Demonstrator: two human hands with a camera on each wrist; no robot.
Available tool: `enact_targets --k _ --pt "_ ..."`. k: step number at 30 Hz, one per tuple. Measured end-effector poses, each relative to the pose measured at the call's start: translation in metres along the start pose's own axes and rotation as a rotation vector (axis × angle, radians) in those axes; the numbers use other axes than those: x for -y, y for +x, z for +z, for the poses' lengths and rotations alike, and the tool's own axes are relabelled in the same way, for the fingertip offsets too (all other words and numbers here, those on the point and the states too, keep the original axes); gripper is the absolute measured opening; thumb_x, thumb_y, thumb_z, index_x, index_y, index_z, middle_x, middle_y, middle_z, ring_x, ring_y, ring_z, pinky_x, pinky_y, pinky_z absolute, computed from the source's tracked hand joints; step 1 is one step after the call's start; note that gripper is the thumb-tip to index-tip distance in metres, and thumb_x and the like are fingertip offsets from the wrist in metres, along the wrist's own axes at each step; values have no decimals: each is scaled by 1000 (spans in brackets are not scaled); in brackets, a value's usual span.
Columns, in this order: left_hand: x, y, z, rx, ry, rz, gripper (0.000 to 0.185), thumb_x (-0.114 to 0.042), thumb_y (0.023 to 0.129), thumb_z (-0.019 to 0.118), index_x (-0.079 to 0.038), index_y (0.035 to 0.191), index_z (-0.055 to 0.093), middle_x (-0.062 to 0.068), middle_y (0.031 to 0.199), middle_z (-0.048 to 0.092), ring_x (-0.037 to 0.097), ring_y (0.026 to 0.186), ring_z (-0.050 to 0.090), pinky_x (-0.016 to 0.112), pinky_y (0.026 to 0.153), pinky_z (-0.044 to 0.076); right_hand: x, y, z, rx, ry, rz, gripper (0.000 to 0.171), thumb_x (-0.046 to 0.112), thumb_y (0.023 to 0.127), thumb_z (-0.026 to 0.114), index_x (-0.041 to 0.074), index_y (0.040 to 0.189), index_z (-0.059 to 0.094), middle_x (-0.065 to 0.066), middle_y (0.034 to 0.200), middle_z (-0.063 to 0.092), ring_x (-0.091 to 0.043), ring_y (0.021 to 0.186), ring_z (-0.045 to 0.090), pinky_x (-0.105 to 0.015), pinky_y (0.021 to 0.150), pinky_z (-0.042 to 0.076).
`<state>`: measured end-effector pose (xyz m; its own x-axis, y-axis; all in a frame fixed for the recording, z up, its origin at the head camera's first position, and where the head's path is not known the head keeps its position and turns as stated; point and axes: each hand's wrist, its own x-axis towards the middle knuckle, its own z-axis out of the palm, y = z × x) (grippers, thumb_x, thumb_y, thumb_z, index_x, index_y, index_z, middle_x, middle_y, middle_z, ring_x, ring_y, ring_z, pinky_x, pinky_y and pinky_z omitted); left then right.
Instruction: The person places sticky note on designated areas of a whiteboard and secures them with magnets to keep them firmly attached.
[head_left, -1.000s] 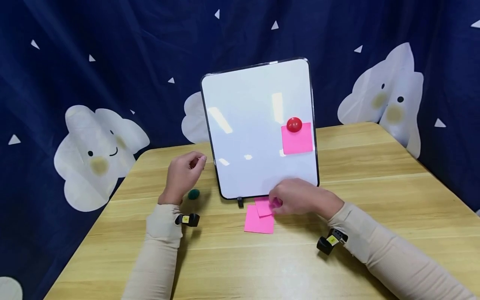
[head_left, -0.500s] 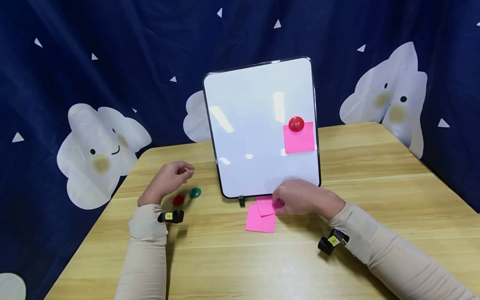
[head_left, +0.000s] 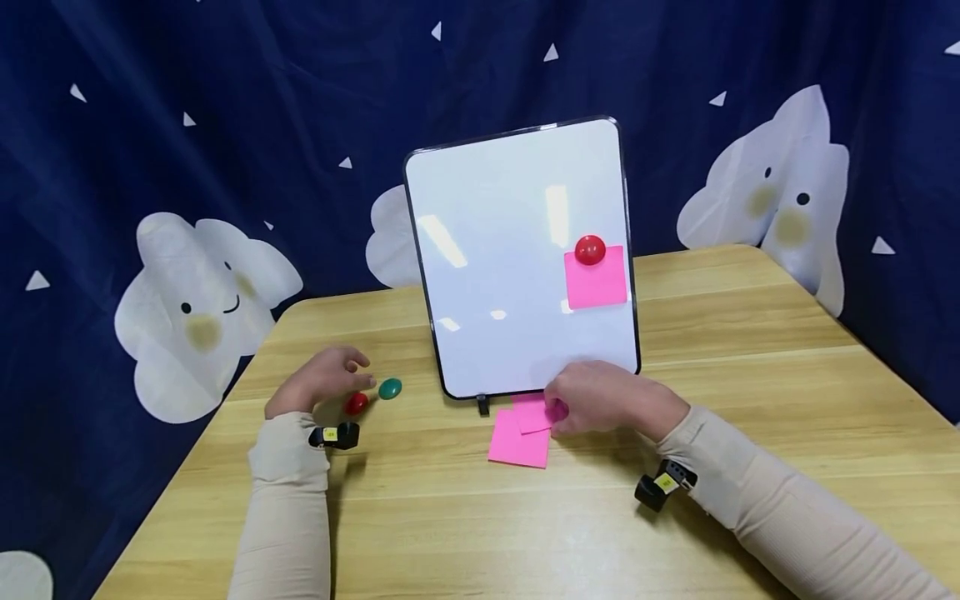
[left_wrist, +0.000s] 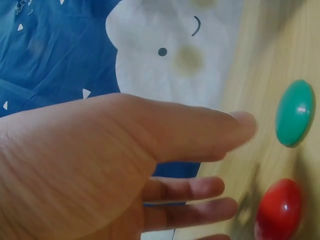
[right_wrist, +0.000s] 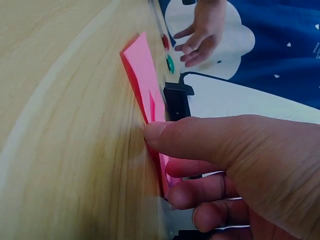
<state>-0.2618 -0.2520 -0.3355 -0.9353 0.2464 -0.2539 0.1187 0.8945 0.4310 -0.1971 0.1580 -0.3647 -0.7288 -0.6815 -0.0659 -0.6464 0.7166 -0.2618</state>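
Note:
My left hand hovers over the left of the table, thumb and fingers apart and holding nothing. In the left wrist view, a green round magnet lies just beyond the thumb tip, and a red round magnet sits below it, near the other fingertips. At the foot of the whiteboard, my right hand pinches a pink sticky note by its right side. That note overlaps a second pink sticky note on the table. Right fingertips are partly hidden in the head view.
Another red magnet holds a pink sticky note on the right part of the whiteboard. A small black foot props the board's lower edge. Behind the wooden table hangs a dark blue curtain with clouds.
My left hand has moved left and down from beside the board, its fingers spreading. The red magnet on the table came into view as the wrist shifted. My right hand has stayed in place.

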Motion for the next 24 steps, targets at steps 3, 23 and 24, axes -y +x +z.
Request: enact_targets --k 3,23,24 --pt "2 -1 1 39 2 -25 53 -28 94 68 4 135 55 32 133 52 43 119 53 58 99 43 0 0 0 -1 4 1 12 31 85 80 21 88 75 17 74 59 -8 72 53 -29 72 48" --pt "6 -8 -1 105 42 -122 49 -32 89 76 0 123 60 13 108 62 30 98 55 43 81 47 -1 -1 -2 -103 -19 -101 25 16 86 73 24 66 61 11 61 44 -8 60 40 -26 58 38" --pt "8 -8 -1 105 38 -122 49 -33 88 76 0 122 60 12 107 62 29 98 56 42 81 47 -1 -1 -2 -110 -26 -98 24 16 86 74 24 67 61 10 62 45 -9 61 41 -26 59 38"
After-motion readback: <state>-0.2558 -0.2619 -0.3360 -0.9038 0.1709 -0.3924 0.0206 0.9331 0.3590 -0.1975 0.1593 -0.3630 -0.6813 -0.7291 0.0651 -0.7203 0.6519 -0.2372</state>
